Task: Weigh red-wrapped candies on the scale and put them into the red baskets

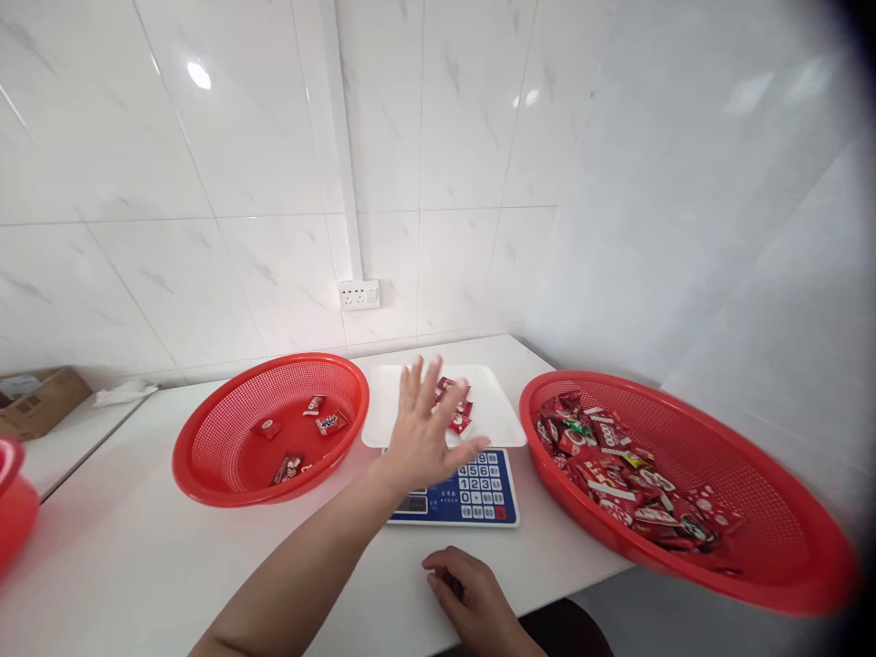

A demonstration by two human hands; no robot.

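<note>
My left hand (427, 429) is held above the digital scale (510, 488), fingers spread, with nothing in its grasp. Behind it, the scale's white weighing tray (496, 411) carries several small red-wrapped packets (460, 422), partly covered by my fingers. The left forearm hides some of the blue keypad panel and display. Lower down, my right hand (472, 589) hovers at the table's front edge; its fingers are loosely curled in and nothing shows between them.
To the left of the scale stands a red perforated basket (198, 456) with several wrapped packets. A larger red basket (773, 575) on the right holds a heap of them. A cardboard box (47, 406) lies far left. A wall socket (359, 295) is behind the table (137, 547).
</note>
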